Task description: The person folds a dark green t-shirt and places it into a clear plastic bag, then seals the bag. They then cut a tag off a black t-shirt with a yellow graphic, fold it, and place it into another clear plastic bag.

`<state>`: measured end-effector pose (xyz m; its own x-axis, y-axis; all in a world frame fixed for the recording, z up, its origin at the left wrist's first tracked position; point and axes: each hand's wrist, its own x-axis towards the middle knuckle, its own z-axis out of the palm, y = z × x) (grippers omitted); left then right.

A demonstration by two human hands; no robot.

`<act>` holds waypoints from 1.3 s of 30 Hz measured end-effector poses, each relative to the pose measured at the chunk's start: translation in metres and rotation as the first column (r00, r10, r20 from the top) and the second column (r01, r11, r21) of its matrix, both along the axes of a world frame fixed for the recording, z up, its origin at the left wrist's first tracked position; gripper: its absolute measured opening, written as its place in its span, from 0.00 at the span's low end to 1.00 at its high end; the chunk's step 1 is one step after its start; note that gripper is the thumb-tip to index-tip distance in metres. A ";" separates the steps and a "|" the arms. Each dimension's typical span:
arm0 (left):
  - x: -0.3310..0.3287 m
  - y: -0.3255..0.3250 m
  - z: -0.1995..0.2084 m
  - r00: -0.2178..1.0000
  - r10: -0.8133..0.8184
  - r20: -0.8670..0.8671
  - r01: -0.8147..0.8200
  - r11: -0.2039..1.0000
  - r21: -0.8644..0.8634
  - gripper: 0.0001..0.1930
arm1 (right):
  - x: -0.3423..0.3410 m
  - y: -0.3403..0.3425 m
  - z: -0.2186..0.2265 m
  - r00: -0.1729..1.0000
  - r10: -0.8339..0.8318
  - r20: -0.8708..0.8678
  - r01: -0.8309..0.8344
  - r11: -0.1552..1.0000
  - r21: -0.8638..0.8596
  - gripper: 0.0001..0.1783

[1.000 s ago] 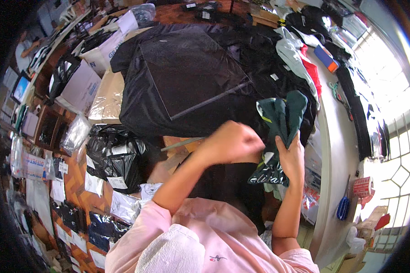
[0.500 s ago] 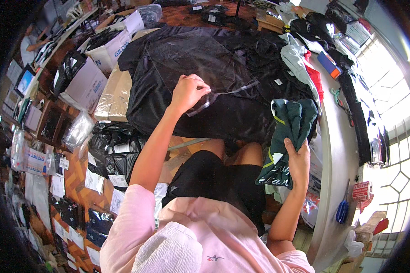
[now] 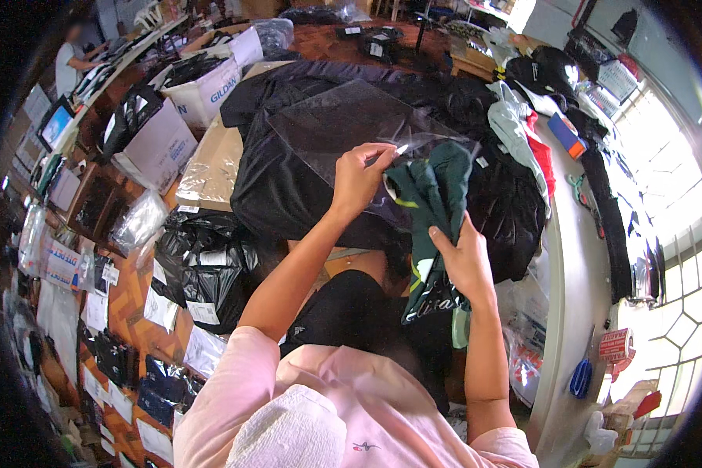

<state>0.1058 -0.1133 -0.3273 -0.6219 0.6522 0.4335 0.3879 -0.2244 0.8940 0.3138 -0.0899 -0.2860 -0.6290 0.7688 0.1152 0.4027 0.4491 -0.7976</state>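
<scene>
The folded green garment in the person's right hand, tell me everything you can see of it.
The folded green garment is dark green cloth with a thin yellow-green stripe and pale lettering near its lower end. It hangs upright in a loose bundle, gripped around the middle by the right hand. Its top meets the clear plastic bag that the left hand pinches at the edge, above a pile of black clothing.

cardboard boxes (image 3: 171, 117), black bin bag (image 3: 203, 269), tape roll (image 3: 615, 345)

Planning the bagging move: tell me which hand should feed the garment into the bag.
Right, probably. The right hand grips the green garment just below the clear bag, whose edge the left hand pinches.
</scene>
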 end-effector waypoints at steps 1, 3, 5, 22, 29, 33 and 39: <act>-0.001 -0.001 0.006 0.999 -0.018 -0.044 0.019 1.000 0.015 0.10 | -0.003 0.001 0.000 0.998 0.019 0.061 -0.022 0.998 0.055 0.23; 0.001 -0.003 0.017 0.989 0.010 -0.149 -0.004 0.999 0.045 0.10 | -0.008 0.003 0.002 0.983 0.049 0.176 -0.077 0.985 0.156 0.25; 0.003 -0.004 0.029 0.946 0.051 -0.320 -0.018 0.994 0.107 0.08 | -0.015 0.004 0.008 0.956 0.071 0.284 -0.144 0.959 0.245 0.27; 0.024 0.004 0.029 0.645 0.216 -0.733 -0.043 0.968 0.247 0.05 | -0.064 0.067 0.000 0.972 0.213 0.101 -0.219 0.975 0.046 0.21; 0.033 -0.012 0.028 0.658 0.381 -0.650 -0.323 0.922 0.214 0.31 | -0.065 0.085 -0.007 0.988 0.145 -0.059 -0.151 0.981 -0.119 0.19; 0.010 -0.005 -0.021 0.875 0.429 -0.225 -0.410 0.903 0.127 0.50 | -0.073 0.096 -0.031 0.994 0.103 -0.030 -0.106 0.988 -0.112 0.24; 0.026 -0.009 -0.034 0.989 0.129 -0.076 -0.128 0.992 0.010 0.46 | -0.091 0.095 -0.012 0.998 0.060 0.036 -0.062 0.995 0.079 0.25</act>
<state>0.1319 -0.1222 -0.3610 -0.6656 0.5665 0.4858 0.4805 -0.1728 0.8598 0.2226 0.0048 -0.2978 -0.6789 0.7181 0.1528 0.3986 0.5353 -0.7447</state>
